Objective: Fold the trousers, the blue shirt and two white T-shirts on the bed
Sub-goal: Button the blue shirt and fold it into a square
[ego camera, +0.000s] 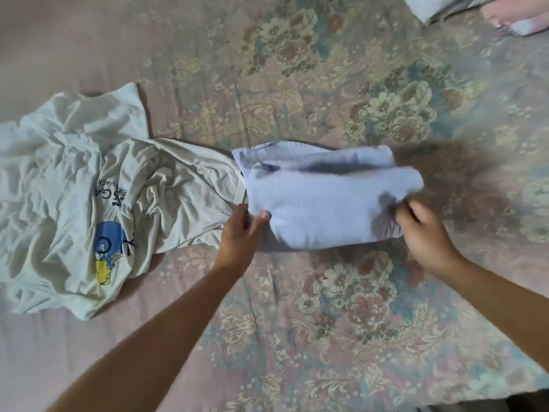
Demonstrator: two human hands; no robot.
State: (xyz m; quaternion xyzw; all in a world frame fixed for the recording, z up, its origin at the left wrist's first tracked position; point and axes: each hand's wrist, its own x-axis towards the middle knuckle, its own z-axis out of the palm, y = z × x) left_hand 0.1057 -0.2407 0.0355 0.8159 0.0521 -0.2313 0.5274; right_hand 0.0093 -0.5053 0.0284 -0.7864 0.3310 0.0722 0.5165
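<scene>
The blue shirt (320,194) is a folded, ribbed bundle in the middle of the bed, its near part lifted slightly off the cover. My left hand (240,233) pinches its near left corner, thumb on top. My right hand (421,230) grips its near right edge, blurred by motion. To the left lies a crumpled white T-shirt (74,185) with a blue and yellow cartoon print, unfolded, its hem reaching the blue shirt. The trousers and a second white T-shirt cannot be made out.
The bed (341,307) carries a floral cover, with plain pink sheet at the left. At the top right corner sit folded pale fabric (439,5) and a pink and white cloth (517,16). The bed's near edge shows at the bottom right.
</scene>
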